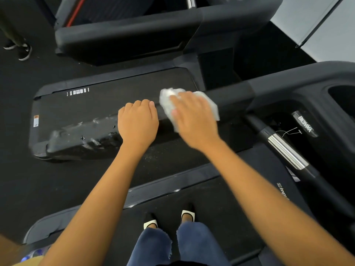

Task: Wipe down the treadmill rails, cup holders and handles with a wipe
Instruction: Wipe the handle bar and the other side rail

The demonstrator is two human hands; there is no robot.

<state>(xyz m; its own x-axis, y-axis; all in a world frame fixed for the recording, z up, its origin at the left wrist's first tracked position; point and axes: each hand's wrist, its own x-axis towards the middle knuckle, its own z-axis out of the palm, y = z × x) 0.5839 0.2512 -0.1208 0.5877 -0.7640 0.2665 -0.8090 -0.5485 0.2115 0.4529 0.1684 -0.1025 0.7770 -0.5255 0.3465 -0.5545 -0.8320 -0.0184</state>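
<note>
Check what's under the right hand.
A white wipe, pressed by the right hand onto the dark rail; its edges stick out on both sides. The wipe's middle and the rail beneath it are covered.

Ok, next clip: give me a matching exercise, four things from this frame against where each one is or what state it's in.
Things:
1. left hand
2. right hand
3. wipe
4. chrome handle section

Places or states:
A. white and crumpled, lying on the rail
B. untouched, at the lower right
C. fingers curled over the rail
D. pressing flat on the wipe

Pairs: 1-C, 2-D, 3-A, 4-B.
</note>
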